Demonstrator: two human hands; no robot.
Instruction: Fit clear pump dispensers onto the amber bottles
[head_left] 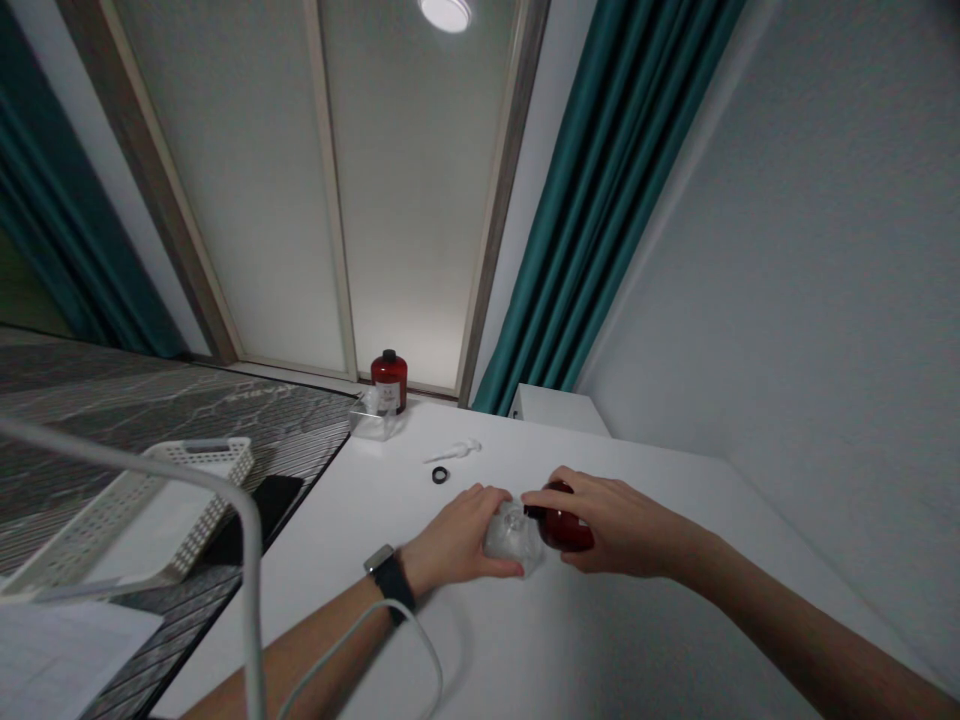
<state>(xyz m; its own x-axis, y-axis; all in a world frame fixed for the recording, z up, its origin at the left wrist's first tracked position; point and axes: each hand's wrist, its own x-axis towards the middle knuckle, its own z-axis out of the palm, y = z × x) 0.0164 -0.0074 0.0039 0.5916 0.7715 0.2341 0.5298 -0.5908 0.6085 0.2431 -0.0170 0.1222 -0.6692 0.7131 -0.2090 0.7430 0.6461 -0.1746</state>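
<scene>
My left hand (459, 538) is wrapped round a small clear bottle (511, 541) standing on the white table (615, 640). My right hand (611, 525) grips a dark red bottle (564, 527) that is tipped sideways, its neck against the clear bottle's top. A watch sits on my left wrist. Just beyond my hands lie a black ring cap (440, 475) and a white pump head (455, 452), both loose on the table.
A second dark red bottle (389, 380) with a black cap stands at the table's far edge beside a clear box (373, 418). A white slatted basket (161, 505) lies on the patterned surface to the left. A white cable (247, 560) crosses the near left.
</scene>
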